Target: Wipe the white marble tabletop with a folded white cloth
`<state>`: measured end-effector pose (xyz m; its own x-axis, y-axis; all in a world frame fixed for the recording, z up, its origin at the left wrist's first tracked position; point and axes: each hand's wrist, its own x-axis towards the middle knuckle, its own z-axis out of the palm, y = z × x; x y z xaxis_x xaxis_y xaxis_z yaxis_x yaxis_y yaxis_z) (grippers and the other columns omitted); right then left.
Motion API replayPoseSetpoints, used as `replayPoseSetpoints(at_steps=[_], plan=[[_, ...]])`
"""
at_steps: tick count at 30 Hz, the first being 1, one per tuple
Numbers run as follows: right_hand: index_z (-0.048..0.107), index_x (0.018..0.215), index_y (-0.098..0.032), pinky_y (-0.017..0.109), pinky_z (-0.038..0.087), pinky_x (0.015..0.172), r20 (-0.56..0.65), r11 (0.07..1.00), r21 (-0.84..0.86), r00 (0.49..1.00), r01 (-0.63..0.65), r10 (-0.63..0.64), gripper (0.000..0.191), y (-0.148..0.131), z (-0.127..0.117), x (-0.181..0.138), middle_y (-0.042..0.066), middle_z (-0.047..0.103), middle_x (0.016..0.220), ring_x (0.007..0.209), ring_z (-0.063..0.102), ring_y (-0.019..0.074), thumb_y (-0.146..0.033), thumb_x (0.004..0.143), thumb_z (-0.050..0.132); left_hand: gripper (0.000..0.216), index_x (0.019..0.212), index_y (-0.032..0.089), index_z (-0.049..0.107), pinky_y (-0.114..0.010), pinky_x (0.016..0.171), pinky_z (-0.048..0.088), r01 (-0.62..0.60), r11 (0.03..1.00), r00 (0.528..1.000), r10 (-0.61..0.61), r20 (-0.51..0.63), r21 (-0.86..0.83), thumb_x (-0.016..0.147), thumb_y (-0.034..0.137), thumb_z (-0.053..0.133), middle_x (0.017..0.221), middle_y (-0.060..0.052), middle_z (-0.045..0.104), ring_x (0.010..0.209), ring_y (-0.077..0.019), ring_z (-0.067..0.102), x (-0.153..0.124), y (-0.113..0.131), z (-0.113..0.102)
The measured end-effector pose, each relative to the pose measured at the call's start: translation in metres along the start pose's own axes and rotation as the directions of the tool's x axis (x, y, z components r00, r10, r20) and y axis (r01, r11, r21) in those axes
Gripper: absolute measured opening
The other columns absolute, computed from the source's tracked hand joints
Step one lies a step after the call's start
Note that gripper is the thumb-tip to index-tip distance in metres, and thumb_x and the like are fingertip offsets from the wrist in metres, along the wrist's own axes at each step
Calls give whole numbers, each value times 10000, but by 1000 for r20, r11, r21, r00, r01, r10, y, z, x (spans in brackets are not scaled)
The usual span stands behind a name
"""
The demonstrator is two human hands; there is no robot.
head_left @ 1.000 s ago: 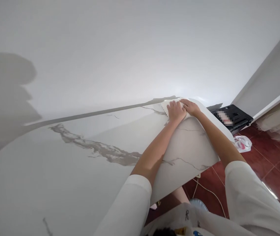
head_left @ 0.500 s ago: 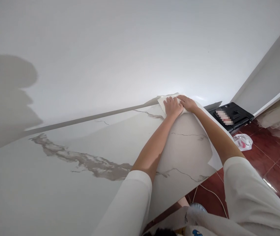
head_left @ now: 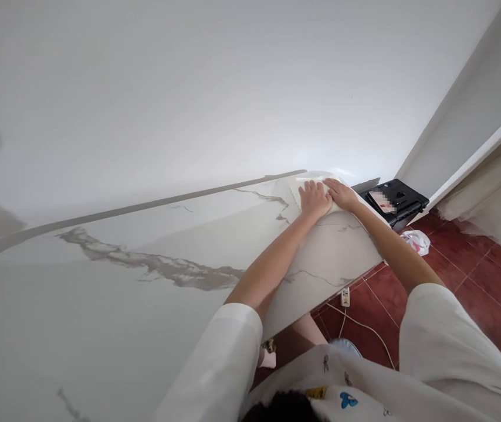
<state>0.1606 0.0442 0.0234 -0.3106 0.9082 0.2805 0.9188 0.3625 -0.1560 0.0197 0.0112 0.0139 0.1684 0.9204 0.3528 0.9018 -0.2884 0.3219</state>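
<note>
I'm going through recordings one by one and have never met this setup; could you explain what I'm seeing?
There's no machine here: a person works with two bare hands. One camera, worn on the head, looks forward and down past the white sleeves. The left hand lies spread on a pale cloth near the far end of a marble-patterned tabletop. The right hand rests beside it, also at the cloth; whether its fingers grip it is hard to tell. Beyond the table's right edge are a black case and a white bag on the red tiled floor.
</note>
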Motion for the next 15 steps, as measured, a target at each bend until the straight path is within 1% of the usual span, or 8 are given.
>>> replayPoseSetpoints(at_steps=[3, 5, 9, 12, 15], plan=[[464, 1430, -172, 418, 309, 1192, -6, 999, -27, 999, -40, 40, 530, -11, -3, -26, 31, 424, 1526, 1437, 339, 208, -244, 937, 286, 490, 1320, 121, 497, -488, 1118, 265, -29, 1000, 1000, 29, 8, 8, 939, 342, 281, 1462, -162, 447, 1386, -316, 330, -24, 5, -6], [464, 1430, -166, 409, 300, 1197, -9, 998, -45, 999, -38, 37, 525, -17, -3, -40, 35, 423, 1527, 1439, 335, 207, -234, 941, 286, 493, 1334, 119, 482, -490, 1118, 262, -28, 999, 999, 28, 17, 15, 943, 334, 273, 1468, -166, 441, 1394, -318, 319, -39, 8, -9], [486, 1413, -175, 392, 282, 1208, -24, 998, -49, 999, 27, -28, 506, -26, -3, -65, 31, 451, 1508, 1430, 355, 204, -260, 954, 291, 503, 1355, 106, 459, -501, 1108, 270, -13, 1000, 1000, 13, 26, 22, 944, 332, 278, 1484, -178, 422, 1401, -329, 307, -69, 14, -15], [484, 1414, -207, 425, 287, 1208, -37, 995, -44, 995, 92, -94, 501, -29, -4, -84, 16, 477, 1489, 1424, 367, 209, -273, 959, 286, 513, 1352, 73, 462, -513, 1105, 274, -22, 999, 999, 21, 24, 26, 940, 325, 290, 1479, -204, 417, 1395, -349, 313, -90, 20, -20], [468, 1425, -212, 452, 285, 1211, -40, 990, -41, 990, 135, -136, 506, -33, -7, -105, 19, 480, 1486, 1425, 365, 211, -268, 958, 280, 519, 1350, 50, 461, -524, 1099, 282, -38, 999, 999, 37, 29, 29, 937, 320, 301, 1463, -228, 424, 1386, -365, 326, -111, 27, -25]])
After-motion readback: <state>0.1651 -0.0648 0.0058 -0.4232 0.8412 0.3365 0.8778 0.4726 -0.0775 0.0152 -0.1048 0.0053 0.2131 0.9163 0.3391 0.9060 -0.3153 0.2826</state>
